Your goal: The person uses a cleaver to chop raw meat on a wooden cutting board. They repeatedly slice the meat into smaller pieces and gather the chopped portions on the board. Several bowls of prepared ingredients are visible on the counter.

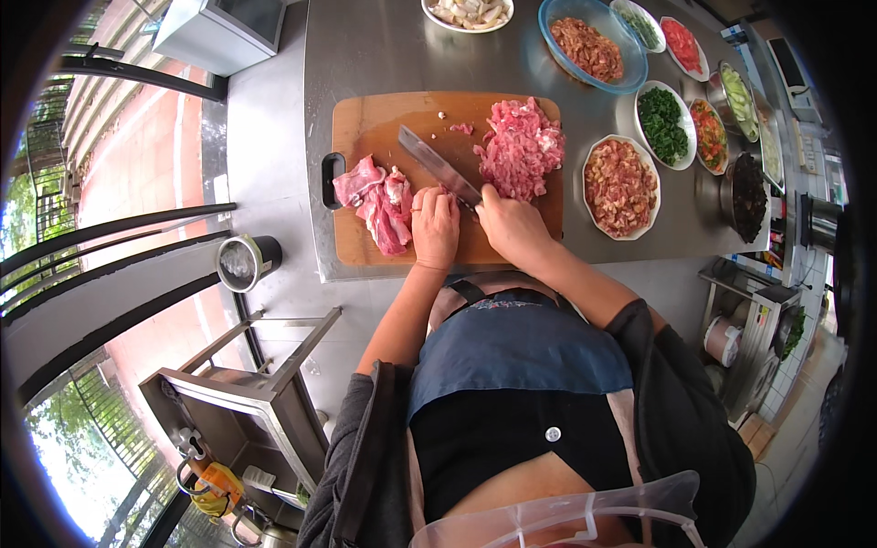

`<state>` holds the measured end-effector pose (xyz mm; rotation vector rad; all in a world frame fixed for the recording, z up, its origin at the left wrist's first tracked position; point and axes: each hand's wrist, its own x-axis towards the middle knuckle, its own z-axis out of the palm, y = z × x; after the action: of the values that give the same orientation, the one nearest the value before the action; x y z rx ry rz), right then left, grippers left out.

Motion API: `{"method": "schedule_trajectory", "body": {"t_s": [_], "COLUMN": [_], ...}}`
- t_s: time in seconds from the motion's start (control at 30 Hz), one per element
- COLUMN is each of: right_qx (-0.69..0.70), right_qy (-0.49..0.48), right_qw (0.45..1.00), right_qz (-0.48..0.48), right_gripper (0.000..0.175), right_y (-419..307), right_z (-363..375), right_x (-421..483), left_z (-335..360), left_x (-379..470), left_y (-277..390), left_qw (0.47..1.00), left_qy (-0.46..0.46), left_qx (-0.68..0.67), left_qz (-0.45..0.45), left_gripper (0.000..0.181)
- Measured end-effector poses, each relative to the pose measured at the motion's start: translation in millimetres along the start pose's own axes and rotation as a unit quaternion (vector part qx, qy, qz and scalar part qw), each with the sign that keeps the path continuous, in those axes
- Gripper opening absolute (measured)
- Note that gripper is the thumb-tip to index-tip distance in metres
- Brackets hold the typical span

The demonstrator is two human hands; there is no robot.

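On the brown cutting board [370, 123], my right hand [515, 226] grips the handle of a kitchen knife [438, 163]. The blade slants up and left from the hand, across the middle of the board. My left hand [435, 229] rests on the board left of the blade, fingers curled down over a piece of meat that is mostly hidden beneath them. Larger raw meat slices [380, 205] lie just left of that hand. A heap of chopped raw meat [522, 151] covers the board's right side. Small scraps sit near the board's upper middle.
The steel table [384, 48] carries a white bowl of pale pieces [469, 14], a blue-rimmed bowl of minced meat [593, 48], a dish of diced meat [621, 188] and chopped greens [663, 127]. A bin [248, 262] and a steel sink [240, 438] stand at left.
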<state>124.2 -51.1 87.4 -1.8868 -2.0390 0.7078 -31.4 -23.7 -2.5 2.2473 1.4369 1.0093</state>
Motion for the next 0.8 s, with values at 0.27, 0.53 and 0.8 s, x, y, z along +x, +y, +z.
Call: {"method": "schedule_trajectory", "body": {"t_s": [0.27,0.53,0.8], "right_qx": [-0.01,-0.019,-0.025], "right_qy": [-0.015,0.005,-0.002], "right_qw": [1.0,1.0,0.999], "right_qz": [-0.008,-0.002,0.044], "right_gripper": [0.016,0.013,0.022], "right_y": [1.5,-8.8,25.1], "right_z": [-29.6,8.5,-35.3], "right_x": [-23.3,5.6,-18.4], "left_z": [-4.3,-2.7,-16.1], "left_x": [0.4,0.6,-5.7], "left_y": [2.2,0.3,3.4], "left_qw": [0.998,1.0,0.998], "left_qy": [0.011,-0.015,0.041], "left_qx": [-0.052,-0.014,0.055], "left_qz": [-0.017,0.023,0.0], "left_gripper": [0.012,0.012,0.018]}}
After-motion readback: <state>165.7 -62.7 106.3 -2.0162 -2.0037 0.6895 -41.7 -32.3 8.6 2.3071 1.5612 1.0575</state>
